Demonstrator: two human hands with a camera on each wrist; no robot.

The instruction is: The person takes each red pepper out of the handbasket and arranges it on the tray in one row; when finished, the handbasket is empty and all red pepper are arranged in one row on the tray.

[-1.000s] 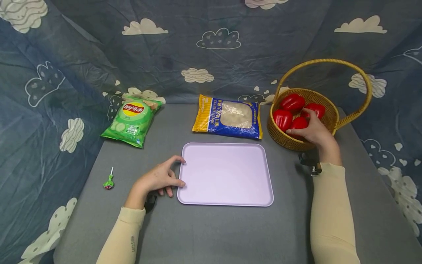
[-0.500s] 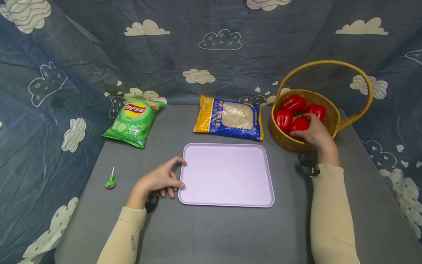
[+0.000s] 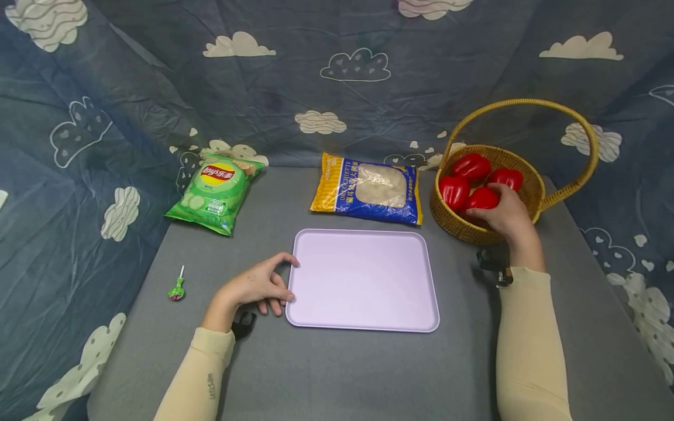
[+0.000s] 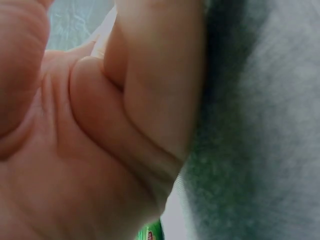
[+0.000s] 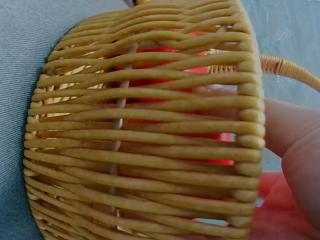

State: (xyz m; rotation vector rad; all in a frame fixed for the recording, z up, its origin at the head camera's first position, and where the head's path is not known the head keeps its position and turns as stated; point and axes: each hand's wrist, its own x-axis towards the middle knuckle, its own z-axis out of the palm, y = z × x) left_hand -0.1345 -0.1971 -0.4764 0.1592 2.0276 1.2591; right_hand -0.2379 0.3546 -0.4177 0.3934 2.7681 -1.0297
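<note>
At the right, in the head view, my right hand (image 3: pixel 508 211) reaches into the wicker basket (image 3: pixel 454 227) and grips a red bell pepper (image 3: pixel 482 198) between thumb and fingers. Three more red bell peppers lie around it, one of them (image 3: pixel 454 193) at the basket's left side. The right wrist view shows the basket's woven wall (image 5: pixel 150 150) in front of the red shapes and part of the hand. My left hand (image 3: pixel 258 285) rests at the left edge of a lilac tray (image 3: pixel 363 280), with thumb and index fingertips spread apart on the rim.
A green bag of chips (image 3: pixel 216 193) lies at the back left, with a small green-wrapped lollipop (image 3: pixel 177 289) in front of it. Behind the tray is a blue and yellow pasta bag (image 3: pixel 368 189). A tall handle (image 3: pixel 592 146) arches over the basket; a cloud-printed cloth (image 3: pixel 353 111) hangs behind.
My right thumb and fingers have drawn closer around the front pepper. The left hand stays at the tray rim, and the whole head view has shifted slightly.
</note>
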